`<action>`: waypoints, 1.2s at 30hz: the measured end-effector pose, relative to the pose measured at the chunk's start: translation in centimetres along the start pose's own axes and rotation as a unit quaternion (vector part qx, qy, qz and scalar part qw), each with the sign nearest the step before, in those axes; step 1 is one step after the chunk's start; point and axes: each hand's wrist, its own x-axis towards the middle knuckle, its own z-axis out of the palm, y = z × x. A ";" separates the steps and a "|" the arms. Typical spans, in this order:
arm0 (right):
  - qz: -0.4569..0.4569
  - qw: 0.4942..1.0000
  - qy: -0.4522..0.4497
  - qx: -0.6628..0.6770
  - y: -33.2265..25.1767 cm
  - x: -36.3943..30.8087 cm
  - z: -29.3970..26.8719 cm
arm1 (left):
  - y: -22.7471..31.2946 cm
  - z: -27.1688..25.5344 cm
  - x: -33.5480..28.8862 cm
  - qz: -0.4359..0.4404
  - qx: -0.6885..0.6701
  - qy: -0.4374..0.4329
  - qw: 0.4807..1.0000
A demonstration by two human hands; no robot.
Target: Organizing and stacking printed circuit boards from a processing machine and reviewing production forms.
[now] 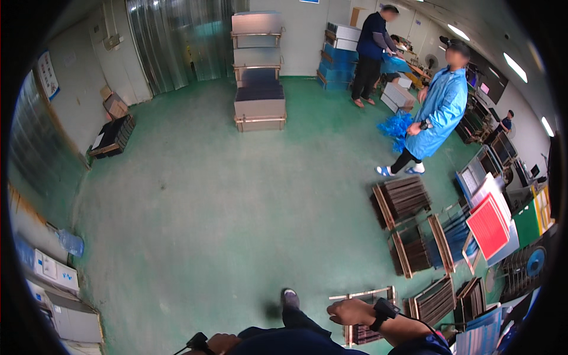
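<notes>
My right hand [350,311] hangs at the lower middle with its fingers curled in, and nothing shows in it. A black band with a small device [384,312] is strapped round that wrist. Behind and below this hand is a low rack [364,294] of dark thin sheets; I see no grip on it. At the lower edge, my left hand [223,343] is close to my dark clothing, its fingers mostly hidden. Another black device [198,342] sits at the left wrist. One shoe [290,297] of mine shows on the green floor [207,207].
Racks of sheets [405,195] line the right side, with red panels [490,228] among them. A person in a blue coat [441,112] stands there holding blue plastic. Stacked crates [259,109] stand ahead. A black crate [112,137] and water dispenser [56,271] are at left.
</notes>
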 end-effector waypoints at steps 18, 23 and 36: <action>-0.062 0.774 -0.321 0.543 -9.7 45.1 -41.9 | -28.1 -45.7 6.8 0.145 0.083 0.219 0.961; -0.110 0.810 -0.312 0.485 -10.5 59.8 -52.3 | -38.6 -57.8 9.5 0.209 0.004 0.310 0.928; -0.219 0.963 -0.153 0.023 -0.6 108.1 -78.2 | -66.2 -85.3 15.2 -0.210 -0.399 0.326 0.831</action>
